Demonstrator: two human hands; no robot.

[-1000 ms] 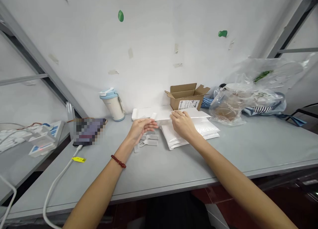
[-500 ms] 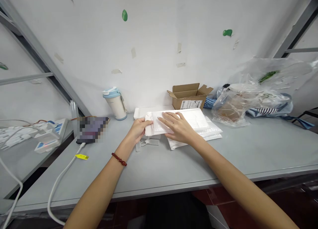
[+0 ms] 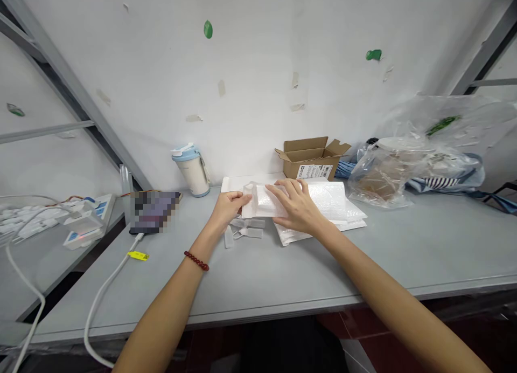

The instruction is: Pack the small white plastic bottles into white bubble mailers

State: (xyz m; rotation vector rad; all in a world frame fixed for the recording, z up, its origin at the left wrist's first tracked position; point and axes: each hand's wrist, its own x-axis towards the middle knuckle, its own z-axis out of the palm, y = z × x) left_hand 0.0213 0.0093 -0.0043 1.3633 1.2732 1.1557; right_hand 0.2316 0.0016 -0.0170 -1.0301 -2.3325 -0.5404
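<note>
A white bubble mailer lies crosswise before me, its left end narrower and crinkled. My left hand pinches that end between thumb and fingers. Across the mailer's top rests my right hand, fingers spread and slightly bent, thumb near the lower edge. More white mailers are stacked under it, on the right and behind. Below my left hand, several small clear plastic pieces lie on the grey table.
An opened cardboard box stands behind the mailers. A cream and blue tumbler is at the back left, near a phone on a white cable. Clear plastic bags sit at right. A power strip is far left.
The mailer under my right hand has shifted slightly right and looks more turned toward me. My right fingers have bent a little more. My left hand keeps its pinch. The view has shifted slightly.
</note>
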